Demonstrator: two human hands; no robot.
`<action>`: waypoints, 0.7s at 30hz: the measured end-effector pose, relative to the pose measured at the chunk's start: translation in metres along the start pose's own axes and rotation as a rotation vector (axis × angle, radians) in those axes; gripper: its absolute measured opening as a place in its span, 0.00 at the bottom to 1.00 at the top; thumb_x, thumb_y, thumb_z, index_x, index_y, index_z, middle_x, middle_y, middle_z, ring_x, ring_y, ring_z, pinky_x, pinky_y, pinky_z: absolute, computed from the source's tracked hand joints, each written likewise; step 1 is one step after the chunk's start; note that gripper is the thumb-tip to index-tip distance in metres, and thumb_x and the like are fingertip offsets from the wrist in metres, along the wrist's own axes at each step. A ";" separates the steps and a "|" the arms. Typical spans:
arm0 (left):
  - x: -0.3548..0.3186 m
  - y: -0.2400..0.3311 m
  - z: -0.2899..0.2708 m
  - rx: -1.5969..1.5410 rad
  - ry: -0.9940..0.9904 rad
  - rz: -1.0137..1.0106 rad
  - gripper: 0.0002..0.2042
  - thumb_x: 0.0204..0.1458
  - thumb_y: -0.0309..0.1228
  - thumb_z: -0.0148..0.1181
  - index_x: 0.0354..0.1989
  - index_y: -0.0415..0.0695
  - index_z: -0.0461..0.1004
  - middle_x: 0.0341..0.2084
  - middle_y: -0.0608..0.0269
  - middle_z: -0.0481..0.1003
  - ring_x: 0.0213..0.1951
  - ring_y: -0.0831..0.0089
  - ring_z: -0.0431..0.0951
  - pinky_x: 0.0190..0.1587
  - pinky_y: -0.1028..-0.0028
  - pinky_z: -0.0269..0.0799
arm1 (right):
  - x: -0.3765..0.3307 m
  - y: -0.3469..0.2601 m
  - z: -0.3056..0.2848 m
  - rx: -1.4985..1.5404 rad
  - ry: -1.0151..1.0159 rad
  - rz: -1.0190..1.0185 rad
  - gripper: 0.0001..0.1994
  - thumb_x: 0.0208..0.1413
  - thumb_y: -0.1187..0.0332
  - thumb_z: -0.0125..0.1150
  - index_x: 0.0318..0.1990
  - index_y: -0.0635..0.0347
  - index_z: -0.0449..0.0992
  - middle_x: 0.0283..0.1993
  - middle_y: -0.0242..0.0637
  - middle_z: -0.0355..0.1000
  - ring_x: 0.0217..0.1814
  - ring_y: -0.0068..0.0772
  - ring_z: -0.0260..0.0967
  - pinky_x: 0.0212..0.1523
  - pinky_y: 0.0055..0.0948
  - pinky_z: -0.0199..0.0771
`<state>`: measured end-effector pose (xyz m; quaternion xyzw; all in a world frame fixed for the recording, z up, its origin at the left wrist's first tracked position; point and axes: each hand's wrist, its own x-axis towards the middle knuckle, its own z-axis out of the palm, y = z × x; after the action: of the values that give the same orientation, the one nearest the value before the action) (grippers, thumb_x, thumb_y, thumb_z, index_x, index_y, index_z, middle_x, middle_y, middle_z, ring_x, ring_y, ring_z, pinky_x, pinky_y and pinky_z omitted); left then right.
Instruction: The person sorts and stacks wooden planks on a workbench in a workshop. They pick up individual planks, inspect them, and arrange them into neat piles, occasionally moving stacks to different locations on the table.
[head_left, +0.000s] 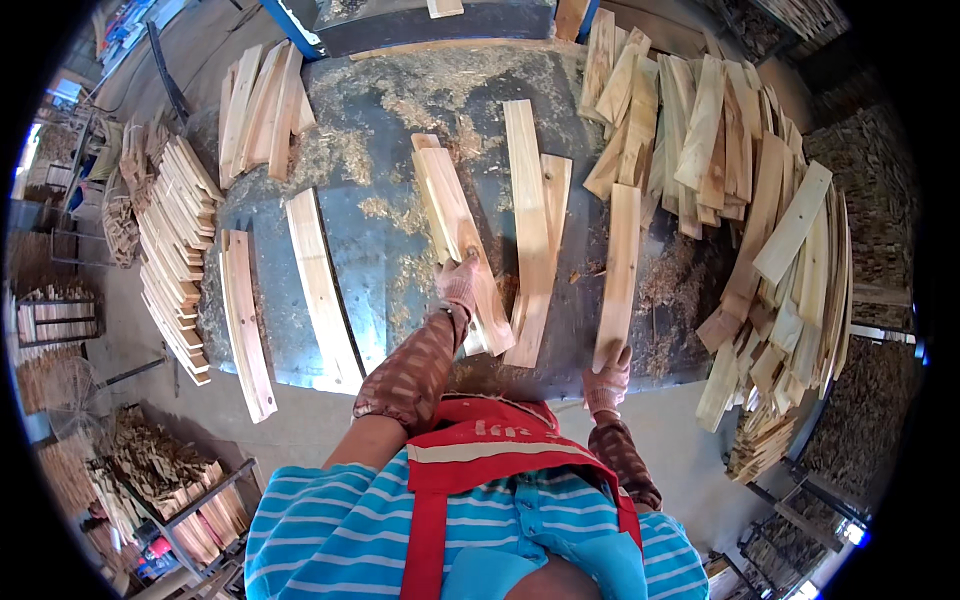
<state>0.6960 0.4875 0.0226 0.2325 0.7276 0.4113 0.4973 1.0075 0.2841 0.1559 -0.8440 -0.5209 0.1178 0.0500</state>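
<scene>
The left hand (459,283), gloved, presses down with closed fingers on a pale wooden slat (452,215) lying on the sawdust-strewn counter (380,150); the right hand (607,378) is clamped on the near end of another slat (620,262). Both look light, stiff and rough-sawn, so gripping near one end should do.

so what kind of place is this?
Most likely a small woodworking or sawmill shop. The gloved left hand and right hand each rest on a cut wooden slat on a dark, sawdust-strewn worktable, with a heap of slats on the right and neat stacks on the left.
</scene>
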 end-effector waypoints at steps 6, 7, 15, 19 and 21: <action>-0.014 0.028 -0.011 0.239 0.050 -0.122 0.27 0.48 0.51 0.71 0.38 0.34 0.80 0.34 0.51 0.80 0.36 0.54 0.79 0.42 0.63 0.73 | 0.049 -0.068 0.005 0.159 -0.070 -0.161 0.41 0.45 0.62 0.68 0.69 0.57 0.60 0.74 0.57 0.53 0.74 0.62 0.53 0.72 0.49 0.58; -0.018 0.035 -0.014 0.086 -0.003 -0.159 0.23 0.49 0.47 0.71 0.39 0.35 0.81 0.33 0.54 0.80 0.35 0.58 0.79 0.40 0.65 0.73 | 0.063 -0.087 0.001 0.194 -0.108 -0.213 0.42 0.47 0.59 0.69 0.71 0.56 0.59 0.76 0.56 0.51 0.76 0.61 0.51 0.72 0.48 0.57; -0.024 0.059 -0.050 -0.173 -0.270 -0.302 0.20 0.51 0.37 0.70 0.51 0.42 0.81 0.42 0.63 0.82 0.43 0.72 0.79 0.45 0.68 0.72 | 0.128 -0.202 0.014 -0.055 -0.307 -0.245 0.49 0.46 0.47 0.69 0.72 0.62 0.56 0.78 0.53 0.46 0.77 0.58 0.48 0.74 0.47 0.53; -0.029 0.063 -0.042 -0.151 -0.284 -0.225 0.16 0.50 0.43 0.72 0.39 0.43 0.84 0.31 0.69 0.82 0.32 0.78 0.79 0.31 0.77 0.69 | 0.127 -0.193 0.021 -0.094 -0.289 -0.232 0.49 0.48 0.48 0.68 0.73 0.63 0.54 0.75 0.62 0.48 0.76 0.62 0.48 0.73 0.52 0.53; -0.021 0.048 -0.052 -0.183 -0.321 -0.154 0.16 0.51 0.43 0.70 0.37 0.41 0.83 0.29 0.68 0.81 0.31 0.76 0.79 0.32 0.73 0.73 | 0.110 -0.200 0.032 -0.106 -0.140 -0.312 0.45 0.50 0.50 0.65 0.73 0.59 0.55 0.77 0.60 0.46 0.78 0.62 0.45 0.75 0.57 0.46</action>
<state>0.6529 0.4793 0.0826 0.1924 0.6144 0.3940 0.6559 0.8736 0.4711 0.1506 -0.7442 -0.6531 0.1393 -0.0133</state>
